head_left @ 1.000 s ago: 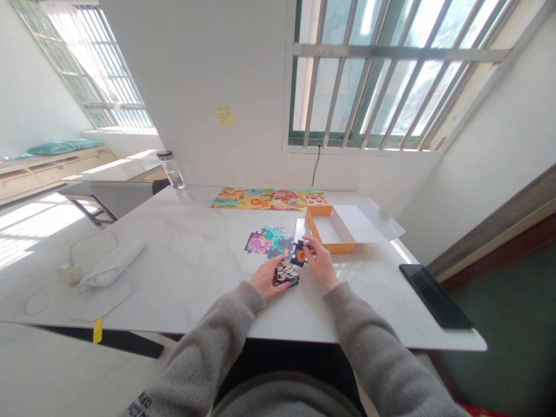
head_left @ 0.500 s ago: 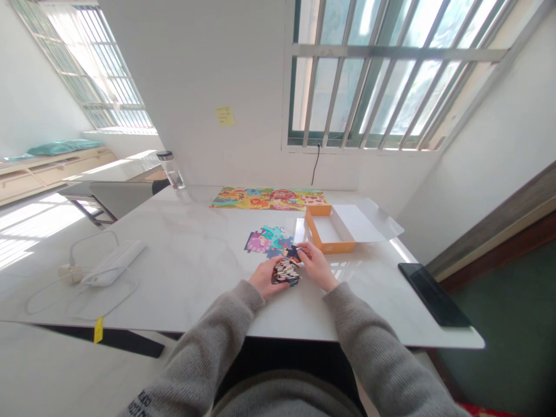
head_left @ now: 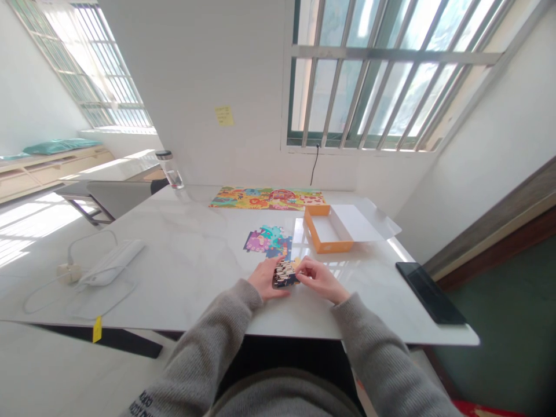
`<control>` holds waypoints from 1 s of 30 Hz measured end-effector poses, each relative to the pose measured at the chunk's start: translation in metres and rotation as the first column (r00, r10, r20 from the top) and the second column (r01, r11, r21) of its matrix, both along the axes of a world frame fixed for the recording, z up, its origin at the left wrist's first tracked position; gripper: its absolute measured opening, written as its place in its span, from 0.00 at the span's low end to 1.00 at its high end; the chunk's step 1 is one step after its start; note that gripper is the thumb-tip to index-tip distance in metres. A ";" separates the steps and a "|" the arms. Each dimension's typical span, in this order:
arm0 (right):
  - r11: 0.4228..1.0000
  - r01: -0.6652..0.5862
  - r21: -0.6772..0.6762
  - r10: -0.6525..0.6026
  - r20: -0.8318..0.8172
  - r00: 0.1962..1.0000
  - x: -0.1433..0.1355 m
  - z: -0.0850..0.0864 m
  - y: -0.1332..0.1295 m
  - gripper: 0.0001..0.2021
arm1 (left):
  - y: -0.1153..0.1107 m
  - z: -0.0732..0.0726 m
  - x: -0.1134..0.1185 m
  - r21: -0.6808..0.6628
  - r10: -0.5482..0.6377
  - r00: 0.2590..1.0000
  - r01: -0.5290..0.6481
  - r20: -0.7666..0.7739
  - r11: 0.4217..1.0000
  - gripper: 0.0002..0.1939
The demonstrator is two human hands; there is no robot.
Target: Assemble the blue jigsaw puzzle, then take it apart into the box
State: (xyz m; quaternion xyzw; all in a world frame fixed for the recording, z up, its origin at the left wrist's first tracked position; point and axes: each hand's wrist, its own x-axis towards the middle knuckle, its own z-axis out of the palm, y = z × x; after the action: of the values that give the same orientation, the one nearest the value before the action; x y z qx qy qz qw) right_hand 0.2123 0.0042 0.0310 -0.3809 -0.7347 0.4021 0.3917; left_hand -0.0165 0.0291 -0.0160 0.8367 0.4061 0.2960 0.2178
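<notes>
My left hand is curled around a stack of jigsaw puzzle pieces, edges facing up, low over the white table. At the right side of that stack, my right hand has thumb and forefinger pinched at a dark puzzle piece; the fingers partly cover it. Just beyond both hands lies a partly joined puzzle with a purple figure, a teal figure and dark blue parts. Its near edge is partly hidden behind the stack.
Behind the joined pieces, a long colourful farm-animal puzzle lies along the wall. An open orange box sits right of centre. A dark tablet rests at the right edge, a white power strip with cables at left, a bottle at back left.
My right hand has drawn back from the joined pieces toward me and down to the right side of the stack. The left hand keeps its hold, with the stack tilted slightly differently.
</notes>
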 end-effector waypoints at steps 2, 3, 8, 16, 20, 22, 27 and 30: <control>0.999 0.012 0.046 -0.015 0.064 0.998 -0.002 -0.003 -0.001 0.06 | -0.002 0.001 -0.001 0.009 -0.006 0.999 0.006 -0.035 1.000 0.53; 0.998 0.008 0.056 -0.012 0.084 0.996 -0.003 -0.004 -0.001 0.05 | -0.003 0.002 -0.001 0.013 -0.006 0.999 0.007 -0.045 1.000 0.52; 0.999 -0.049 0.022 0.047 0.078 0.996 -0.005 -0.010 0.000 0.03 | -0.006 0.003 0.000 0.021 0.000 0.998 0.001 -0.056 1.000 0.46; 0.939 0.248 0.238 -0.297 0.196 0.935 0.005 -0.016 0.014 0.08 | -0.002 0.000 0.001 -0.014 0.063 0.997 -0.062 0.047 0.998 0.40; 0.896 0.220 0.387 -0.392 0.451 0.802 0.005 -0.024 0.017 0.13 | -0.002 0.000 -0.002 0.015 0.056 0.997 -0.057 0.051 0.998 0.44; 0.898 0.192 0.397 -0.396 0.533 0.748 0.003 -0.026 0.017 0.14 | -0.003 0.001 -0.004 0.015 0.067 0.997 -0.068 0.045 0.998 0.43; 0.885 0.171 0.432 -0.417 0.576 0.703 0.002 -0.023 0.017 0.13 | -0.004 0.003 -0.007 0.002 0.074 0.996 -0.074 0.053 0.997 0.40; 0.875 0.254 0.412 -0.460 0.548 0.699 0.006 -0.021 0.019 0.11 | -0.003 0.001 -0.007 0.012 0.067 0.996 -0.068 0.050 0.998 0.39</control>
State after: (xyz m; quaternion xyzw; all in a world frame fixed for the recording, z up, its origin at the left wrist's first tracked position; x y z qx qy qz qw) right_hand 0.2187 0.0232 0.0098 -0.5646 -0.7859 0.0474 0.2478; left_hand -0.0238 0.0259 -0.0145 0.8162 0.4267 0.3267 0.2122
